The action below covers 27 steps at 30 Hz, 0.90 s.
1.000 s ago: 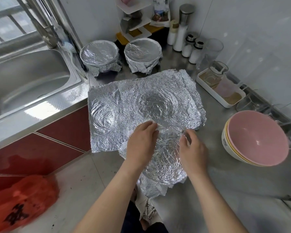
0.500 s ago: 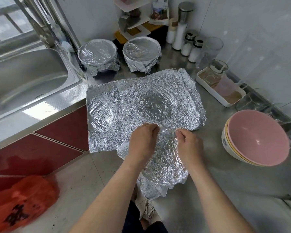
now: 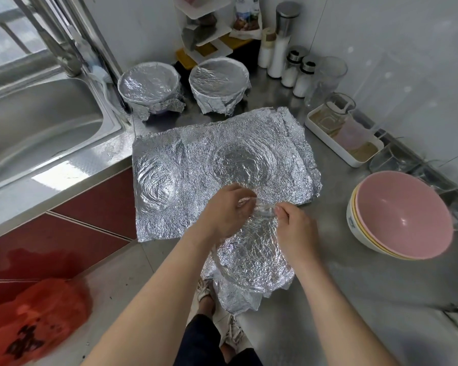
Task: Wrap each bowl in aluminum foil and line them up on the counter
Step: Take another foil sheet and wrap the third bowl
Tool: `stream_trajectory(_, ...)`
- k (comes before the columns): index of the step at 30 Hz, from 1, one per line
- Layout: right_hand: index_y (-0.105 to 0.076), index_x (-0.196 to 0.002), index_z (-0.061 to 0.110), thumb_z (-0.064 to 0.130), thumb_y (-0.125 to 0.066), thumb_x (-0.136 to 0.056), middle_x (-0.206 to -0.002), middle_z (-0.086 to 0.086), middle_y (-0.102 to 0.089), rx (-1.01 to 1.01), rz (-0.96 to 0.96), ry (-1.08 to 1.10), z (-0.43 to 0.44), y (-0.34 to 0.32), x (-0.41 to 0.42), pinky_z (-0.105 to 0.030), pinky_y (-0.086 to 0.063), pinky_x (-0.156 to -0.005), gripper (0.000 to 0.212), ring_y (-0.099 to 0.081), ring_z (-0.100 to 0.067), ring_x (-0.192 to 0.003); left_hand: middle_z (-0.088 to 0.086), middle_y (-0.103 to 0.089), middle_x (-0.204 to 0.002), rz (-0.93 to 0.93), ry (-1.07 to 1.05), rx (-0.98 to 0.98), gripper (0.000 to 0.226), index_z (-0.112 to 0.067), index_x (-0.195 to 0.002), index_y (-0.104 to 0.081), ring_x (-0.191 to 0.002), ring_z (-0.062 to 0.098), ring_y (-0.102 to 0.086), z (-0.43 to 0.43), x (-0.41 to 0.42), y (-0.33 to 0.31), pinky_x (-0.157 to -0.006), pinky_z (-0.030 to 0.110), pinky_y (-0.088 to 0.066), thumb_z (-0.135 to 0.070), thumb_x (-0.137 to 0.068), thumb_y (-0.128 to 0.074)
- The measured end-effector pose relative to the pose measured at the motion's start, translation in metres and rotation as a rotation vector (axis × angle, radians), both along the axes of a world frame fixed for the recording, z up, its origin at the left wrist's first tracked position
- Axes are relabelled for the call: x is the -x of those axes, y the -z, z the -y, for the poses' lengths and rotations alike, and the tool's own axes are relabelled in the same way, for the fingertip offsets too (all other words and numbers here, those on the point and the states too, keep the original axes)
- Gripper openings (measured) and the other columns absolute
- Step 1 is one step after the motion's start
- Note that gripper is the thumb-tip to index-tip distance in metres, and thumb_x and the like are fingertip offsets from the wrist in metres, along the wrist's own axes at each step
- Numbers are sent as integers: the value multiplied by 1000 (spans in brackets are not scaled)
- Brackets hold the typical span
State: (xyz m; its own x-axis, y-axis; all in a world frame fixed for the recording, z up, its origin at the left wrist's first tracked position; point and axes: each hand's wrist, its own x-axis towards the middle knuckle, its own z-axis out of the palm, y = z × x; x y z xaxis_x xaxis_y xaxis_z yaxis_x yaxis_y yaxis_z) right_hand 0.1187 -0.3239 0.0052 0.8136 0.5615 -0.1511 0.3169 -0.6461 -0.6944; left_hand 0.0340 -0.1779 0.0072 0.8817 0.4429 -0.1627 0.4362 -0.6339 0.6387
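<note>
left hand (image 3: 222, 210), right hand (image 3: 295, 228): fingers pinch the 12 o'clock rim of round bowl draped in crinkled silver foil (image 3: 251, 257). bowl sits at 6 o'clock of flat silver foil sheet (image 3: 196, 165).

From where I stand the foil-covered bowl (image 3: 251, 257) shows nothing of itself, the left hand (image 3: 222, 215) blurs at its fingertips close to the right hand (image 3: 296, 231), the sink (image 3: 37, 122) runs off at nine o'clock, and the red bag (image 3: 32, 320) is cut at seven o'clock.
</note>
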Motion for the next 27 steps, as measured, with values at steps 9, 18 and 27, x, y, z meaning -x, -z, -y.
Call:
stream_trajectory(9, -66, -90, 13, 21, -48, -99, -82, -5, -68, 37, 47, 24, -2, 4, 0, -31, -30, -58, 22, -53, -22, -69, -5, -63, -62, -4, -200, 190, 30, -14, -84, -68, -47, 10, -52, 1, 16, -1, -61, 28, -48, -31, -101, -50)
stream_trajectory(18, -67, -93, 11, 17, -47, -100, -82, 1, -64, 24, 28, 50, -3, -1, 2, -26, -26, -57, 22, -52, -18, -71, -6, -65, -63, 3, -230, 147, 31, -13, -96, -71, -48, 2, -49, 6, 16, -7, -58, 25, -44, -34, -102, -48)
stream_trajectory(27, -64, -109, 3, 12, -52, -95, -103, -12, -66, 68, 181, 172, 15, -5, 14, -29, -28, -73, 21, -57, -32, -97, -1, -66, -125, 140, -536, 99, 28, -15, -122, -67, -118, 17, -58, 21, 58, -7, -97, 25, -38, -25, -98, -56)
